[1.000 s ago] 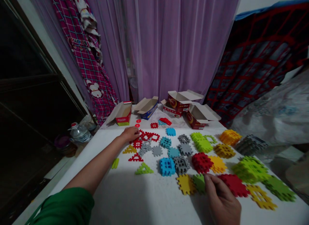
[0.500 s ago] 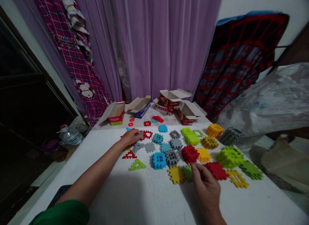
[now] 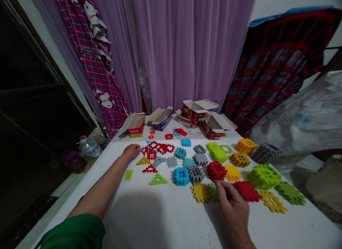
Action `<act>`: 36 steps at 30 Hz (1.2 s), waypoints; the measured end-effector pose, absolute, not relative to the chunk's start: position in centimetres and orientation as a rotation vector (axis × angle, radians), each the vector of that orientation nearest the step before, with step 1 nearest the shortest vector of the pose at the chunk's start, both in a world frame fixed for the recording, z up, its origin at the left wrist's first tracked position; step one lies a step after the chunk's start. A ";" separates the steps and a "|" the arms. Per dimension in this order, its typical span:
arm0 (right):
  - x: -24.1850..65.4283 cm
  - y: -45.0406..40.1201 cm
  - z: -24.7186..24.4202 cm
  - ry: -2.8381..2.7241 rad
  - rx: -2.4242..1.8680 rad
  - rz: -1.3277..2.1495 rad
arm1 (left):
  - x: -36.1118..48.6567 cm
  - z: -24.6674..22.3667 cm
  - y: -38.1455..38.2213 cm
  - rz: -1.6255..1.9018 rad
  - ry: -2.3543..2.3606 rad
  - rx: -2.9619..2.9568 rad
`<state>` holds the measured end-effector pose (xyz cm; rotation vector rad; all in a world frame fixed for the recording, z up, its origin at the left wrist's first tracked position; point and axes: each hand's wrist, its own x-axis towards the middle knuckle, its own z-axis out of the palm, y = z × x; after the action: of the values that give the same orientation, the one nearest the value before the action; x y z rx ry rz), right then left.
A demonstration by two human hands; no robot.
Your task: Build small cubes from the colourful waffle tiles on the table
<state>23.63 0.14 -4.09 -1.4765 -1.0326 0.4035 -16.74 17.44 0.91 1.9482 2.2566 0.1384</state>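
Note:
At the left side of the toy pieces, my left hand (image 3: 131,151) is closed beside a heap of red interlocking building pieces (image 3: 152,155). Something small and greyish shows at its fingertips, too small to name. Yellow triangle pieces (image 3: 143,161) and a red triangle piece (image 3: 150,168) lie just nearer to me. My right hand (image 3: 233,203) has thumb and forefinger pressed together over the table; whatever is in them is hidden. It is nearest to a dark green piece (image 3: 212,191), a stack of dark red pieces (image 3: 216,171) and a flat red piece (image 3: 247,191).
Open cardboard boxes (image 3: 137,125) line the back edge before a purple curtain (image 3: 187,45). Stacks of blue (image 3: 181,176), grey (image 3: 196,174), lime green (image 3: 263,176) and yellow (image 3: 246,146) pieces stand on the white table (image 3: 187,227). A plastic bottle (image 3: 89,147) is off the left edge.
My left hand has moved left, off the red and grey pieces, uncovering more red ones. My right hand stays near the same pieces. The view has shifted slightly.

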 end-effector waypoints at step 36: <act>21.1 -0.5 -3.1 -1.252 -1.354 0.381 | -11.3 2.9 13.6 -0.070 1.869 2.630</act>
<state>21.07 -0.46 -3.09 -1.3542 -1.2520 0.3808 -11.25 13.57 2.93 2.6298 1.8687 -0.0704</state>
